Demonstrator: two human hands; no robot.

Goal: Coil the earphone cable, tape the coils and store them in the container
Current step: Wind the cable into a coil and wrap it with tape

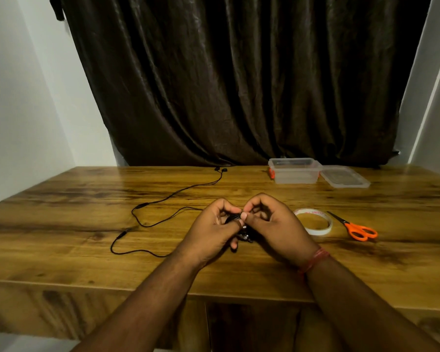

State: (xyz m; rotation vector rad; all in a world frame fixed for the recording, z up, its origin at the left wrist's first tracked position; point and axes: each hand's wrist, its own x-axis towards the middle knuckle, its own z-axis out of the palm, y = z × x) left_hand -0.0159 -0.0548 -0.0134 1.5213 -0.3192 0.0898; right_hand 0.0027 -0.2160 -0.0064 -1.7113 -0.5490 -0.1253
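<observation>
- Head view looked down on a wooden tabletop (61, 217) with a dark curtain (239, 85) hanging behind it.
- Left hand (214, 224) and right hand (269, 224) met over the middle of the tabletop, each grip curled and pinching a small black bundle of earphone cable (148, 226) between them; the bundle itself was mostly hidden by the fingers.
- Uncoiled cable trailed left from the hands in loose loops across the tabletop and ran back to the earbuds (221, 169), which lay near the far edge by the curtain.
- Clear container (295, 171) stood open at the far right, with its lid (344, 177) lying flat just beside it on the right.
- Tape roll (315, 222) lay flat just right of the right hand, and orange-handled scissors (358, 229) lay beside the roll, further right.
- Red band (315, 259) circled the right wrist.
</observation>
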